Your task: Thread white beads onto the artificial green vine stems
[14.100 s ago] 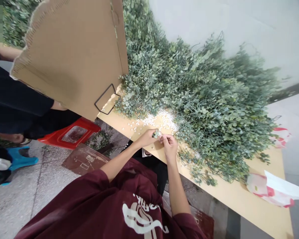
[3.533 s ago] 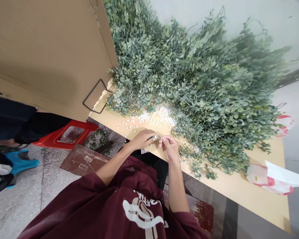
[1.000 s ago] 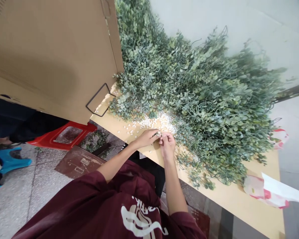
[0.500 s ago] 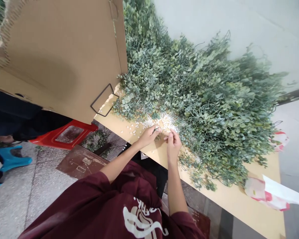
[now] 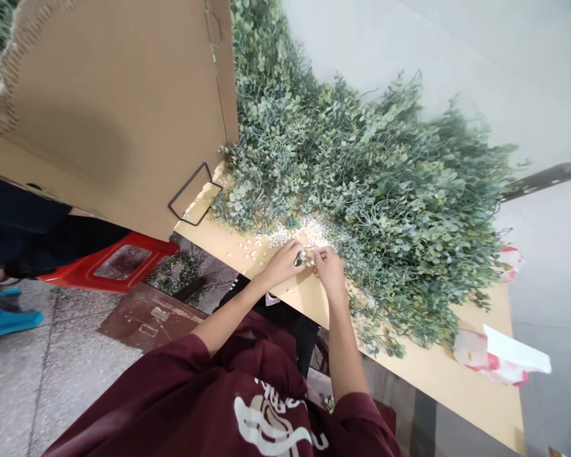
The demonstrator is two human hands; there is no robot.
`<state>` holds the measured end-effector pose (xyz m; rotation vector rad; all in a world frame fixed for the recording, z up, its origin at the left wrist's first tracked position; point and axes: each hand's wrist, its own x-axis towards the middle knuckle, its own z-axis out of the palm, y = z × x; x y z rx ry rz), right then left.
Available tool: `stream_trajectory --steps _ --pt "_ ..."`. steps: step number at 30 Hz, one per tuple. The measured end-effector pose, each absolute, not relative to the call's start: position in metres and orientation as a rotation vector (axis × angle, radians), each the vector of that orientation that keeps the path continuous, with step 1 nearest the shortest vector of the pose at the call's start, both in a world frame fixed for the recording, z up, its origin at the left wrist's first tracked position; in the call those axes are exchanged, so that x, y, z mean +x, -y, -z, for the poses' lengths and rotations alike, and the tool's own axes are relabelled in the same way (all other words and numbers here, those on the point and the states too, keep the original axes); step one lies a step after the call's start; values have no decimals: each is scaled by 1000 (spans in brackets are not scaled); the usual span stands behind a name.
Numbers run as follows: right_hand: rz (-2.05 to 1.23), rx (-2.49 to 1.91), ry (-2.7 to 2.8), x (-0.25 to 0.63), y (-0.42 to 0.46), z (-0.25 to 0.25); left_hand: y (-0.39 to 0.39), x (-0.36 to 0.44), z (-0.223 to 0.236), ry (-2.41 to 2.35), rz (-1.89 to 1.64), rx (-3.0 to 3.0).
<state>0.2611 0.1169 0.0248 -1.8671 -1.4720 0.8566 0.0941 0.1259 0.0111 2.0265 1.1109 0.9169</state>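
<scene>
My left hand is closed, thumb and fingers curled around what looks like a small green leafy sprig. Just to its right, my right hand has thumb and fingertips pinched together; whatever lies in that pinch is too small to name. Both hands are low over the front edge of the table, their fingertips a short gap apart. Right behind them spreads a heap of small white bead-like pieces, some strewn leftward. A large mound of artificial green foliage rises beyond the heap.
On the left stands a big cardboard box with a black wire frame at its corner. A red-and-white plastic bag lies at the tan table's right end. Red and blue stools stand on the floor, a person beside them.
The view has shifted slightly. My right hand has turned its back more upward and its fingers have moved in beside the left. My left fingers have curled over more.
</scene>
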Motion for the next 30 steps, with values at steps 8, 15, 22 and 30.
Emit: stream_trajectory --steps 8,15,22,30 --pt "-1203 -1565 1193 261 -98 -24 -126 97 -2 -1090 -853 2125" --pt "-1224 -1373 948 262 -92 -18 -124 91 -10 -1037 -954 1883" --pt "-1350 -1148 692 256 -83 -17 -128 88 -4 -937 -1113 1750" --pt "-1386 -1091 666 256 -79 -9 -127 90 -6 -795 -1020 1721"
